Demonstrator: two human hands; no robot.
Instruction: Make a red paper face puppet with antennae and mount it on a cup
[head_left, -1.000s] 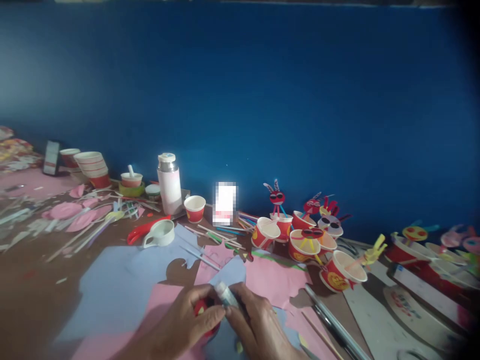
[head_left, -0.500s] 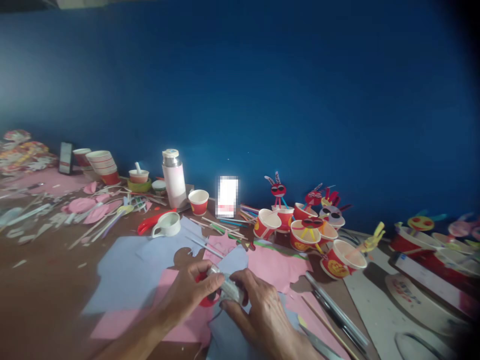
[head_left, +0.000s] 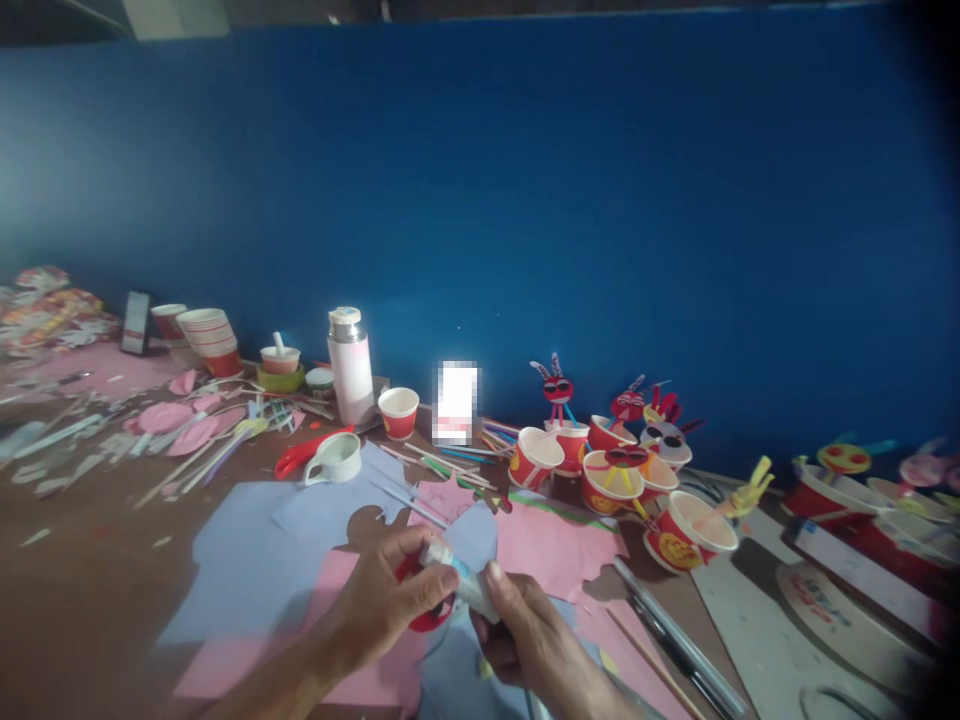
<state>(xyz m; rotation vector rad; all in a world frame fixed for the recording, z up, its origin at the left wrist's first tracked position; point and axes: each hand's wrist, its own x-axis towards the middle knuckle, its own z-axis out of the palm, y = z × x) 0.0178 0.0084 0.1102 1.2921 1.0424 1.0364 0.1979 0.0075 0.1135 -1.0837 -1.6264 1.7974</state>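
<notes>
Both of my hands are closed on a small whitish squeeze tube (head_left: 474, 592) with a bluish label. My left hand (head_left: 379, 595) pinches its upper left end between thumb and fingers. My right hand (head_left: 536, 630) grips the lower right end, thumb on top. Just under the left fingers shows a red cut-out face (head_left: 433, 614) with a dark eye, partly hidden; whether the left hand also holds it I cannot tell. Beneath the hands lie blue paper (head_left: 247, 550) and pink paper (head_left: 360, 660) with cut edges.
A white thermos (head_left: 351, 375), a paper cup (head_left: 398, 412) and a bright phone (head_left: 455, 400) stand along the blue wall. Several red cups (head_left: 679, 535) with insect-like figures are at right. Red-handled scissors (head_left: 300, 455) and a cream mug-like cup (head_left: 336, 458) lie left; metallic rods (head_left: 679, 640) lie right.
My right hand has shifted its grip lower on the tube, so more of the tube shows. The red cut-out face is more visible below the left fingers. The view has tipped slightly upward.
</notes>
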